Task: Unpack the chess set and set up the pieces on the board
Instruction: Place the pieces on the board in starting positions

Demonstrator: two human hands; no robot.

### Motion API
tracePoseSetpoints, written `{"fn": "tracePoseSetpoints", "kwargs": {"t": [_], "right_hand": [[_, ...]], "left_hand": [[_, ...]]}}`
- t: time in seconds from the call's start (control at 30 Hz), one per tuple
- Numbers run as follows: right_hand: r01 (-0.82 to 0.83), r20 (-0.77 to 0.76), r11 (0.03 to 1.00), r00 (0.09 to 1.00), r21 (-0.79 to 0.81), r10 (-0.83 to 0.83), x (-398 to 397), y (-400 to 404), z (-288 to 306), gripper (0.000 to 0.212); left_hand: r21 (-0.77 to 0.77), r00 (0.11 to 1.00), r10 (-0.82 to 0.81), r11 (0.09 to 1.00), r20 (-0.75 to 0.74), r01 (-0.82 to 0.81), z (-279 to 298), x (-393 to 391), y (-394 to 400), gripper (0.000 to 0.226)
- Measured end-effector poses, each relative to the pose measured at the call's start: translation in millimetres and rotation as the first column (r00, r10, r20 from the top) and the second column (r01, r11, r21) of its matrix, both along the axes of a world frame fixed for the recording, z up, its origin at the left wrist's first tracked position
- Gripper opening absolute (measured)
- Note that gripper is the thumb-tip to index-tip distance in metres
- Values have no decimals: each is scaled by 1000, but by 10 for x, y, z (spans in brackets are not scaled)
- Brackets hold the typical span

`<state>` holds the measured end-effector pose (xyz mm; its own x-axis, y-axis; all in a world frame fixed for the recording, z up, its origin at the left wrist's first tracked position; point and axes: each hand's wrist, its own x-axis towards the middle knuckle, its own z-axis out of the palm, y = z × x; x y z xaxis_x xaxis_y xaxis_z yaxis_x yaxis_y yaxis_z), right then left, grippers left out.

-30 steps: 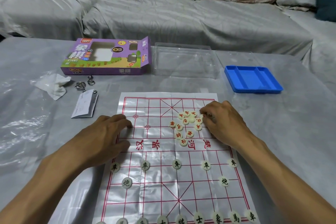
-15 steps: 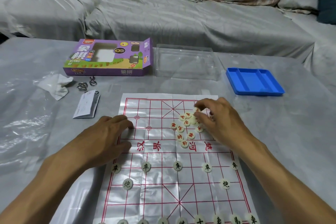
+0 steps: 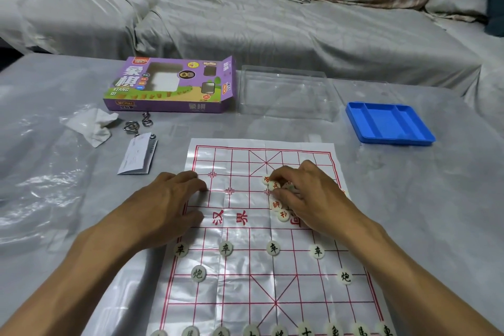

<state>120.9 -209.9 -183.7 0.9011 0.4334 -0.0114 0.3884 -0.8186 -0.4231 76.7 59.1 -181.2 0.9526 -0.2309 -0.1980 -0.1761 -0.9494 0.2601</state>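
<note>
We see a table under a grey cover — on it lie the plastic chessboard sheet, a purple xiangqi box, a clear plastic case, a blue tray, a folded leaflet, crumpled tissue and metal wire rings.

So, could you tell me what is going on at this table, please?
A person is setting up a xiangqi set on a paper board. The black-lettered pieces already stand in place on the near half. The right hand is picking through the loose pile of red-lettered pieces beyond the river, while the left hand rests on the board's left edge.
</note>
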Motion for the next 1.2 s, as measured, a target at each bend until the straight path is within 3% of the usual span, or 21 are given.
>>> {"fn": "tracePoseSetpoints", "kwargs": {"t": [0.3, 0.47, 0.63, 0.83, 1.03, 1.2], "right_hand": [[8, 67, 996, 998, -84, -2, 70, -28, -59, 23], [-55, 17, 998, 998, -34, 55, 10, 27, -85, 31], [2, 110, 1000, 994, -26, 1, 69, 31, -147, 27], [-84, 126, 995, 988, -52, 90, 30, 71, -171, 31], [186, 197, 982, 964, -25, -177, -17, 188, -157, 34], [129, 152, 989, 981, -68, -118, -34, 263, -170, 23]], "left_hand": [[13, 1000, 0, 1000, 4, 0, -2, -2, -8, 52], [13, 1000, 2, 1000, 0, -2, -11, 2, -8, 53], [7, 1000, 7, 1000, -2, -7, -21, 1, 0, 54], [8, 1000, 8, 1000, -8, -7, -17, 8, -1, 53], [7, 1000, 9, 1000, -9, -9, -15, 3, -3, 53], [2, 1000, 1, 1000, -8, -1, -22, -3, 4, 52]]}}
